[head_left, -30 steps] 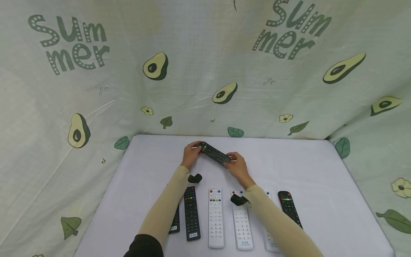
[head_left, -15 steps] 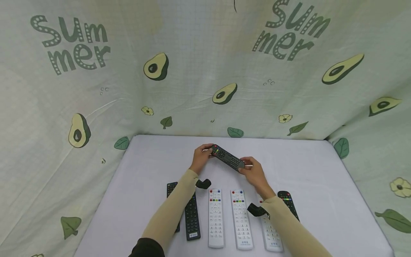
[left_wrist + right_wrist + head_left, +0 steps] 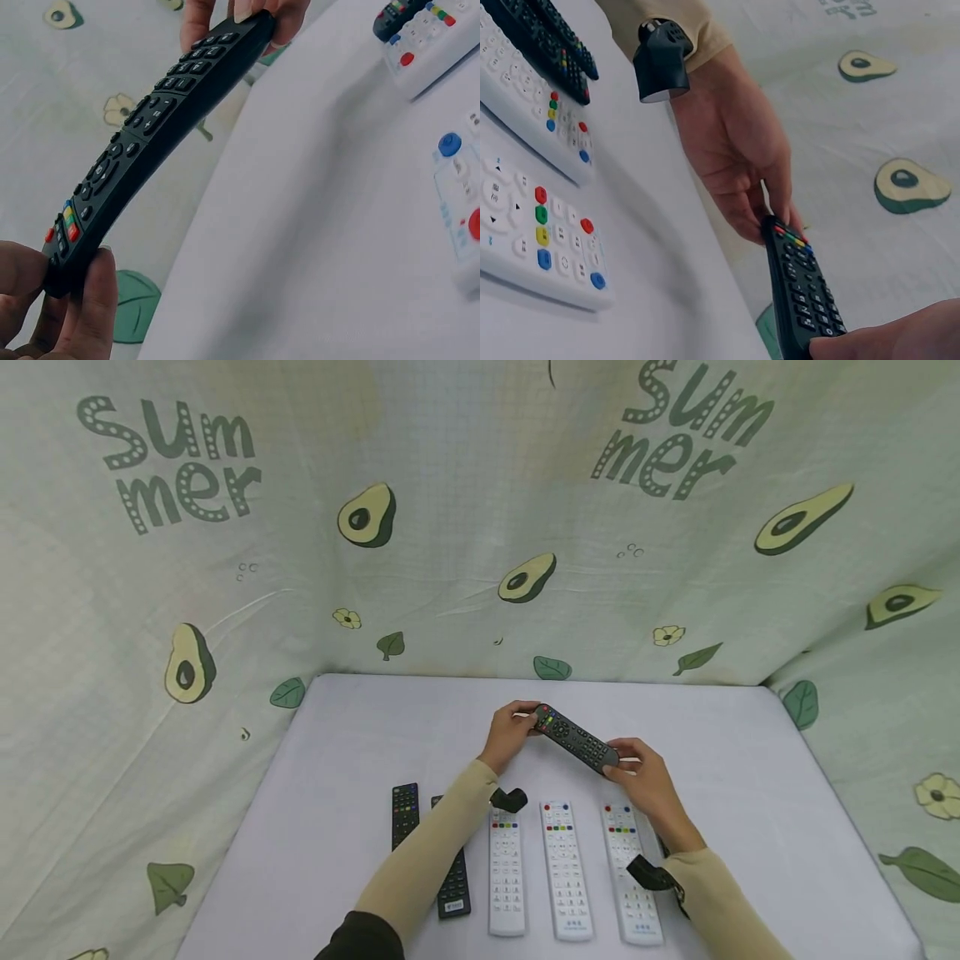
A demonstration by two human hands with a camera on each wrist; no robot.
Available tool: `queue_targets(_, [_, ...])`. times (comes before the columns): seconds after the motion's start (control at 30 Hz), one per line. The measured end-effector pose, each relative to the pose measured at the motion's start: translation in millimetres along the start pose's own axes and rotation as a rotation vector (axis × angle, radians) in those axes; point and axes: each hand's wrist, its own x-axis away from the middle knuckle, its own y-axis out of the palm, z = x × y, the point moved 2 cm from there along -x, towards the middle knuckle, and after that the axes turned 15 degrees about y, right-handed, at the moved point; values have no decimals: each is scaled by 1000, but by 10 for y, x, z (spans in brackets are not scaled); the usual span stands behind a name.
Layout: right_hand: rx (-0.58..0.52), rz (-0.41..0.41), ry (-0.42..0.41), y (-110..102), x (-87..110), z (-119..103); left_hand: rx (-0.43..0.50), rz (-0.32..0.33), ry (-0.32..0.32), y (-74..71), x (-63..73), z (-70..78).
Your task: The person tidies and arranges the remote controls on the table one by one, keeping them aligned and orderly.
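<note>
A black remote control (image 3: 576, 740) with coloured buttons is held between both hands above the far part of the table, its button side up and slanting down to the right. My left hand (image 3: 512, 735) pinches the end with the red and coloured buttons. At the opposite end, my right hand (image 3: 643, 778) grips between thumb and fingers. In the left wrist view the remote (image 3: 142, 157) is seen off the table, with fingers at both ends. The right wrist view shows the left hand (image 3: 739, 150) and the thumb of the right hand (image 3: 900, 334) on it.
Nearer me lie three white remotes, left (image 3: 507, 877), middle (image 3: 566, 877) and right (image 3: 633, 893). Two black remotes, one outer (image 3: 405, 810) and one inner (image 3: 454, 893), are partly under my left forearm. A printed cloth (image 3: 450, 527) hangs behind the white table (image 3: 337, 735).
Both hands have carried the black remote to the right and slightly nearer. My right forearm now covers most of the black remote lying at the right end of the row.
</note>
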Motion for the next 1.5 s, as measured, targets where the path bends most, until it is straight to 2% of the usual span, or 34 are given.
queue_targets(0.27, [33, 10, 83, -294, 86, 269, 12, -106, 6, 348, 35, 10])
queue_targets(0.57, [59, 15, 106, -588, 235, 566, 3, -182, -14, 753, 97, 43])
queue_targets(0.9, [16, 10, 197, -843, 385, 902, -7, -271, -25, 1158, 242, 14])
queue_targets(1.27, [55, -61, 272, -1043, 520, 1230, -88, -382, -29, 1452, 403, 8])
queue_targets(1.5, [45, -70, 298, -1128, 597, 1408, -142, -471, 1, 1632, 439, -12])
